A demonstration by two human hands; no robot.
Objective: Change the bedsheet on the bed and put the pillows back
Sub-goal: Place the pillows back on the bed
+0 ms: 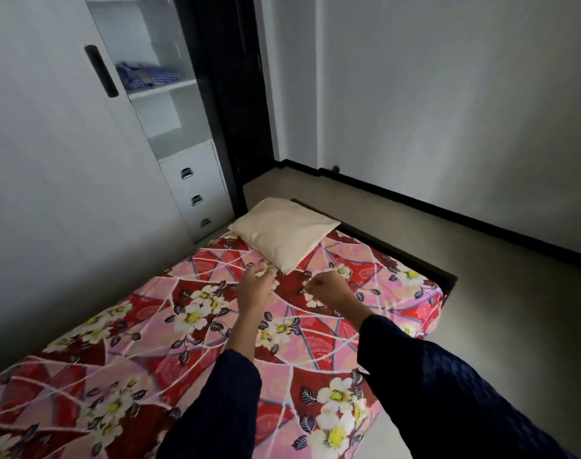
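Nearest: dark sleeves (216, 409) stretched out over the sheet (123, 359), red-and-pink floral, lying flat and smooth on the bed (449, 283). Further along, left hand (254, 284) with fingers loosely curled and apart, gripping nothing visible; right hand (329, 289) level beside it, curled tighter, knuckles up. Cannot tell whether pinching cloth or empty. Just ahead, pillow (282, 236), cream, resting on the sheet at the far end, toward the wardrobe (196, 187) side. Points its near corner at the left fingertips, close but seemingly not touching; sits clearly nearer the left hand than the right. Appears to run its long axis along the far edge of the bed, though hard to judge from here. Looks placed already; leaves bare sheet to its right, likely room for another, none in view.
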